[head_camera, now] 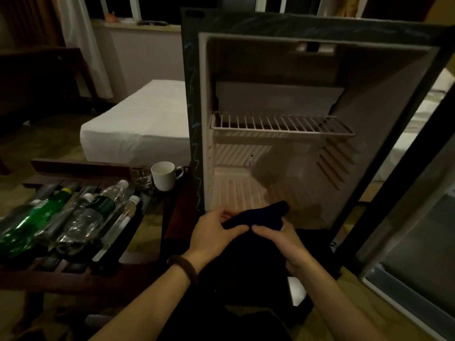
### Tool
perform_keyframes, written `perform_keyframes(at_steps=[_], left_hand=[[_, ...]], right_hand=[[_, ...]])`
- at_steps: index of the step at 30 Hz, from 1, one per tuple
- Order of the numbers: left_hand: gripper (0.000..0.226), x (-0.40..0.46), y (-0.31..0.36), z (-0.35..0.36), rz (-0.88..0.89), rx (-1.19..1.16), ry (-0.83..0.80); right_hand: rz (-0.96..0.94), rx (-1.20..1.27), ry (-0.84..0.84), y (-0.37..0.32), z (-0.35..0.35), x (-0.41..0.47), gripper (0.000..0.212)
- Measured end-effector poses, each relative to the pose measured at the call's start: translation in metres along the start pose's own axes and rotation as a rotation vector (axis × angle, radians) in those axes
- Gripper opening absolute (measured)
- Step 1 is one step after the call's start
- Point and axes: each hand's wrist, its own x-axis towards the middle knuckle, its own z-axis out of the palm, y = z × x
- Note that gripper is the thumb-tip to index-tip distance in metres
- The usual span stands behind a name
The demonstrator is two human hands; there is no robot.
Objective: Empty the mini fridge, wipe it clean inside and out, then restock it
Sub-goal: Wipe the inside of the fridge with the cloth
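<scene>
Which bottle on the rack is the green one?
The green bottle with the yellow cap, lying at the far left of the row on the rack; the others are clear plastic.

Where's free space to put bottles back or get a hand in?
Free: the wire shelf and the ribbed fridge floor behind the dark cloth, which both the left hand and right hand hold at the opening. Crowded: the slatted rack, packed with bottles, white mug at its far corner.

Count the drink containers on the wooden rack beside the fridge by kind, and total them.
Green plastic bottle with yellow cap: 1
Clear plastic bottles with white caps: 4, though blur makes this uncertain
White ceramic mug: 1
Clear glass: 1
Total: 7
</scene>
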Motion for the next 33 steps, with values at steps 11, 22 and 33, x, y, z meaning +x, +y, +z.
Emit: perform_keyframes(at_steps=[11, 22, 33], left_hand=[[0.043, 0.03, -0.063, -0.018, -0.33, 0.038, 0.296], [0.06, 0.055, -0.065, -0.011, -0.121, -0.31, 0.235], [0.07, 0.073, -0.039, -0.002, -0.073, -0.274, 0.467]], right_hand=[[-0.344, -0.237, 0.622, -0.021, 0.007, 0.061, 0.044], [-0.287, -1.491, -0.15, 0.041, 0.072, 0.127, 0.073], [-0.271, -1.618, -0.28, 0.038, 0.068, 0.13, 0.069]])
